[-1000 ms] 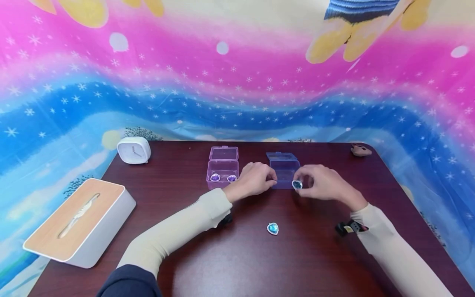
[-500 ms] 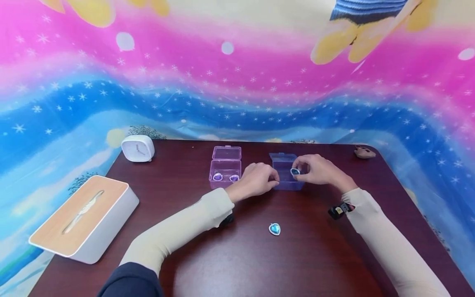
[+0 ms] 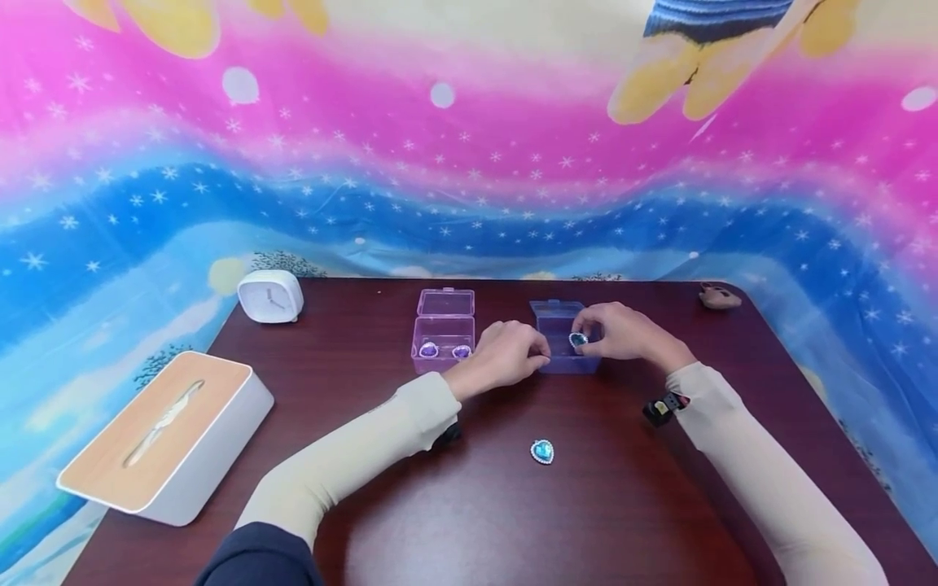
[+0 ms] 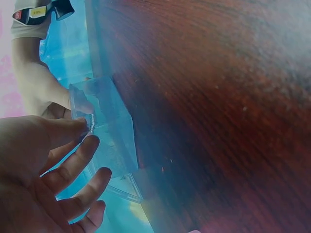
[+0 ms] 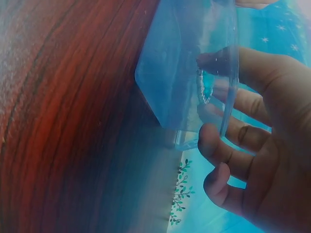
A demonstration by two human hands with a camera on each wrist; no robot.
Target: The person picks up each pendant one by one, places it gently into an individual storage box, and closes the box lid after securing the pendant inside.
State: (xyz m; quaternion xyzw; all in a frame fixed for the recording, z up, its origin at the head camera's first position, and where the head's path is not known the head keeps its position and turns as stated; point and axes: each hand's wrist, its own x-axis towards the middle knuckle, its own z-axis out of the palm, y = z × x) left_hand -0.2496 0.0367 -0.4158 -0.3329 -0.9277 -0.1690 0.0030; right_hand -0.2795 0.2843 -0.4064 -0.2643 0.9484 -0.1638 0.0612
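Observation:
In the head view my right hand (image 3: pixel 623 330) pinches a teal heart-shaped gem (image 3: pixel 578 340) with a sparkling border, inside the open clear blue plastic box (image 3: pixel 575 364). The right wrist view shows the gem (image 5: pixel 206 87) through the box wall, between thumb and fingers. At the box's left side, my left hand (image 3: pixel 509 354) pinches its rim between thumb and forefinger; in the left wrist view the other fingers spread beside the wall (image 4: pixel 114 131). Nearer on the table lies another teal heart gem (image 3: pixel 542 452). An open pink box (image 3: pixel 444 330) with two purple gems stands left.
A white tissue box (image 3: pixel 168 435) with a wooden lid stands at the left of the dark wooden table (image 3: pixel 454 521). A white clock (image 3: pixel 270 296) is at the back left, and a small brown object (image 3: pixel 720 297) sits at the back right corner. A patterned cloth hangs behind.
My right hand has carried the teal gem leftward and back, from the blue box's right front corner to inside it. The left hand stays at the box's left side.

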